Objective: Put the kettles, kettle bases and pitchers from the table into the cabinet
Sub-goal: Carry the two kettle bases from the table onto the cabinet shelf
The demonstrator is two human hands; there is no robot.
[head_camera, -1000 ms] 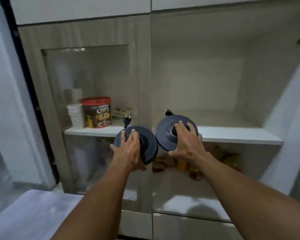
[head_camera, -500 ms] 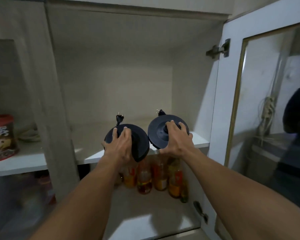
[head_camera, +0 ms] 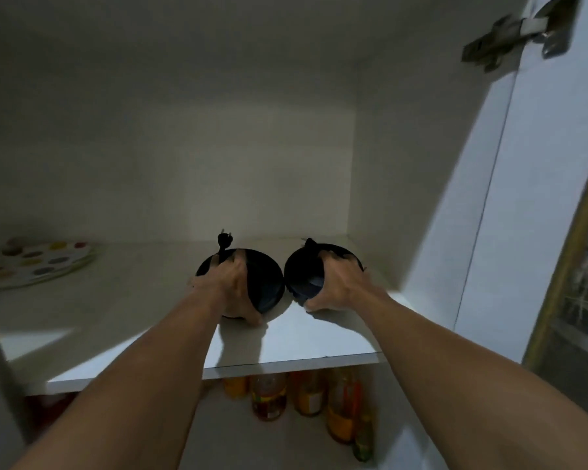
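Two round black kettle bases are held over the white cabinet shelf, side by side. My left hand grips the left kettle base, which is tilted with its lower edge at the shelf; its plug sticks up behind. My right hand grips the right kettle base, also tilted, its cord end poking up at the back. Both bases sit well inside the cabinet, near the middle of the shelf. No kettles or pitchers are in view.
A round plate with coloured dots lies on the same shelf at the left. Several bottles stand on the shelf below. The open cabinet door with its hinge is at the right.
Both hands have pushed forward and down, carrying the two bases from in front of the shelf edge to onto the shelf inside the cabinet. The view has moved closer.
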